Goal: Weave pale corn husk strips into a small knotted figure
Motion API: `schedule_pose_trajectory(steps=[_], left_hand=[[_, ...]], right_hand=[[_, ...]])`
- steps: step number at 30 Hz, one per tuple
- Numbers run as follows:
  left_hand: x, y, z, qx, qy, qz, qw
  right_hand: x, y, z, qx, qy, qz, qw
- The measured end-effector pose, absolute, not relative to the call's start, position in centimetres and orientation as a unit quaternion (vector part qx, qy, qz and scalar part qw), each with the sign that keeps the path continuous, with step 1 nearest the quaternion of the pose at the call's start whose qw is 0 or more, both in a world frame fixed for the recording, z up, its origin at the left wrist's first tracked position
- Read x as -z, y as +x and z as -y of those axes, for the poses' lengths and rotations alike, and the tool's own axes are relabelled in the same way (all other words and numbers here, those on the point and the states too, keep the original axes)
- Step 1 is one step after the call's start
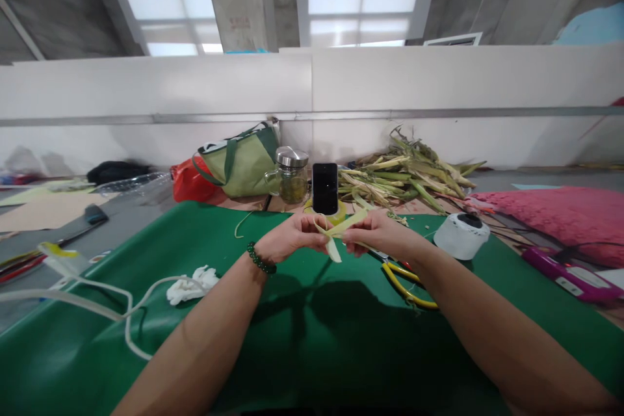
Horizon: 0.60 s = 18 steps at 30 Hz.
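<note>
Pale green, flat plant strips [350, 222] cross one another between my two hands, above a green mat [287, 351]. My left hand [298, 234], with a dark green bead bracelet [260, 259] at the wrist, pinches the strips from the left. From the right, my right hand [375, 233] grips them with thumb and fingers. One strip end hangs down between the hands, and another points up to the right. Yellow-handled scissors [402, 283] lie on the mat below my right hand, their blades partly hidden by it.
Behind my hands a phone [325, 188] stands upright beside a lidded glass mug [292, 175]. A heap of plant stalks [409, 172] lies at the back right. A white roll [461, 236], a crumpled tissue [191, 285] and a white cable [129, 309] are on the mat.
</note>
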<state>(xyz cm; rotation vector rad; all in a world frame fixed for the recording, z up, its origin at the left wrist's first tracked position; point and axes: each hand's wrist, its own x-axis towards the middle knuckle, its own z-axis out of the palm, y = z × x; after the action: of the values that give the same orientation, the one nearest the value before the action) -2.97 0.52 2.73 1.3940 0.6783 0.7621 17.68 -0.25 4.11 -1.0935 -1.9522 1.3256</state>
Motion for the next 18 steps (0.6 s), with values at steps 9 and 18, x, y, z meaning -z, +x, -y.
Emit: schedule_pose_trajectory(steps=[9,18], left_hand=[[-2.9,-3.2,-0.5,-0.296,0.624,-0.276,0.668],[-2.4,-3.4,-0.9,-0.249,0.62,-0.328,0.668]], right_hand=[[-4.6,18.6,-0.1,-0.499,-0.347,0.768,0.203],[-4.8,19.1,-0.4,-0.42,-0.401,0.788,0.206]])
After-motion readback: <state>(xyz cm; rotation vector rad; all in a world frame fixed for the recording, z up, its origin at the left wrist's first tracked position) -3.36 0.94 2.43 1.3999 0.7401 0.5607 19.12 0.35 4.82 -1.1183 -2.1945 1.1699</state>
